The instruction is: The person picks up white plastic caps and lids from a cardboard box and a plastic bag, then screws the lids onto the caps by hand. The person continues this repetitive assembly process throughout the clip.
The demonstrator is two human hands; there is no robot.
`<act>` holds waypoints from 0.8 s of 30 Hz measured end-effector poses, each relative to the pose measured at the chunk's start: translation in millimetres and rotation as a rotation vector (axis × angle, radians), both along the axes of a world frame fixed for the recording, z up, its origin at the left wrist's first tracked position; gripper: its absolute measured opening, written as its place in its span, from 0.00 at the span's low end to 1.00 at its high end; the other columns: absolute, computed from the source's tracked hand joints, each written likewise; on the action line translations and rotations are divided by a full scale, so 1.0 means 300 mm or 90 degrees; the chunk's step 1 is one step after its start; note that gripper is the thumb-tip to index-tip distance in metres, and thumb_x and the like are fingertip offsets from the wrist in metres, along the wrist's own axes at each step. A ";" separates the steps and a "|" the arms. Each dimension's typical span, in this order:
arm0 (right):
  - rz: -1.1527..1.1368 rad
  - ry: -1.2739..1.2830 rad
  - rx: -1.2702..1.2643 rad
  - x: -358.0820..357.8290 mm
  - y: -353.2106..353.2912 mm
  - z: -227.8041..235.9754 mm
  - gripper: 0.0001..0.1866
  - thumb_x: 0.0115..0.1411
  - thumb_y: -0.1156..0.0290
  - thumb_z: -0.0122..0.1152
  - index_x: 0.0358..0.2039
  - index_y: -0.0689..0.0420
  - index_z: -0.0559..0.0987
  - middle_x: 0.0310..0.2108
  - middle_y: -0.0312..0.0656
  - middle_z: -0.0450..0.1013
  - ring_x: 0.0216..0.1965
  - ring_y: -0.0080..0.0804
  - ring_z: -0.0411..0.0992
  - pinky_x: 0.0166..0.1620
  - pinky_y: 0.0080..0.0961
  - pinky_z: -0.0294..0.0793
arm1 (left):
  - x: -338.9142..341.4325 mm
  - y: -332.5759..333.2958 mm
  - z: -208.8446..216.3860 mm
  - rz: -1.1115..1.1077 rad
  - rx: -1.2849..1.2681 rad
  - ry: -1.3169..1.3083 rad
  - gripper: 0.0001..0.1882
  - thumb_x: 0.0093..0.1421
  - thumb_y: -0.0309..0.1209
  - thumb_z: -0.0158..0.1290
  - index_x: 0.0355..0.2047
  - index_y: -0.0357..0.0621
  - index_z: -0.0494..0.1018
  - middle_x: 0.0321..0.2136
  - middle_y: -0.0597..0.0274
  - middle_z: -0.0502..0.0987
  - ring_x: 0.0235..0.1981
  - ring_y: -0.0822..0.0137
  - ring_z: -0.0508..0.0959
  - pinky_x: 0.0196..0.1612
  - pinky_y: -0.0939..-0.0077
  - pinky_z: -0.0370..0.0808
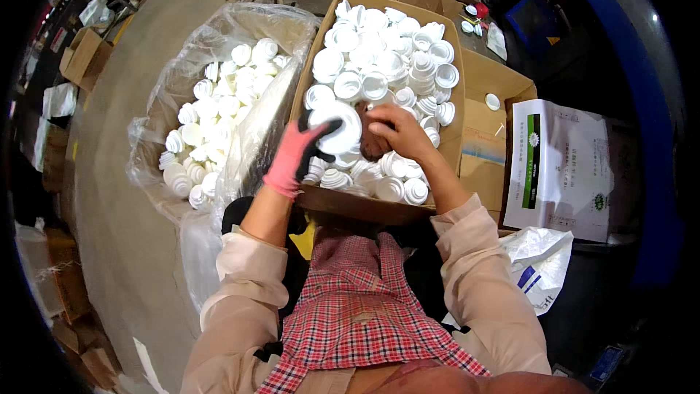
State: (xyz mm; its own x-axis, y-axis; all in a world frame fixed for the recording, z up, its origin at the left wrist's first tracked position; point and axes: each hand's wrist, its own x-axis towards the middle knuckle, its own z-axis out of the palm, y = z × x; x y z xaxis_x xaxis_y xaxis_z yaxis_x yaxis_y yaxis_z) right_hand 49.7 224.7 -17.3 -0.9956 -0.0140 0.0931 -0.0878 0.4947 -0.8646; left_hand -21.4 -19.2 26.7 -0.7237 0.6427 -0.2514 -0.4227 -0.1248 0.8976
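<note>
My left hand (293, 152), in a pink and black glove, grips a round white plastic part (337, 128), its surface smeared by motion. Beside it, my bare right hand (397, 130) has its fingers curled round a dark brown, soft-looking object (372, 136), whose kind I cannot make out. That object is close to the part's right edge; whether they touch is unclear. Both hands are above an open cardboard box (379, 210) heaped with white stepped plastic parts (390, 64) like cups or caps.
To the left, a clear plastic bag (182, 51) holds many similar parts. A second open carton (483, 135) stands right of the box, with one white piece (493, 102) on it. Farther right are a printed white carton panel (558, 168) and a white plastic sack (543, 266).
</note>
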 end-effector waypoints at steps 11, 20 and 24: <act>0.045 0.245 0.119 0.089 -0.196 0.211 0.55 0.35 0.60 0.79 0.62 0.62 0.60 0.61 0.54 0.60 0.62 0.52 0.59 0.62 0.37 0.62 | 0.015 -0.011 0.052 -0.056 0.096 -0.131 0.20 0.62 0.38 0.53 0.48 0.36 0.73 0.40 0.62 0.79 0.40 0.72 0.78 0.42 0.78 0.74; 0.015 0.259 0.090 0.092 -0.221 0.209 0.52 0.33 0.59 0.80 0.59 0.61 0.65 0.58 0.49 0.66 0.60 0.46 0.64 0.61 0.38 0.62 | 0.055 -0.015 0.016 -0.019 0.089 0.065 0.18 0.63 0.37 0.51 0.49 0.38 0.72 0.42 0.63 0.76 0.45 0.73 0.75 0.43 0.80 0.72; 0.002 0.266 0.099 0.100 -0.231 0.213 0.50 0.32 0.59 0.81 0.57 0.60 0.67 0.56 0.49 0.68 0.58 0.46 0.66 0.59 0.36 0.65 | 0.062 -0.017 0.055 -0.042 0.039 -0.016 0.20 0.63 0.37 0.51 0.52 0.40 0.69 0.44 0.63 0.75 0.45 0.71 0.75 0.45 0.78 0.73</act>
State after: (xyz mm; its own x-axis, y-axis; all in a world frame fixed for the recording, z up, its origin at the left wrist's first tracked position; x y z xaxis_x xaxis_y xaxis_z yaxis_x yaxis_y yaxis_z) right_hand 79.7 155.3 46.6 -0.8728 -0.0623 0.4841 -0.4153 0.6158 -0.6696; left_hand -2.8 -24.3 43.1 -0.6736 0.7029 -0.2285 -0.4544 -0.1500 0.8781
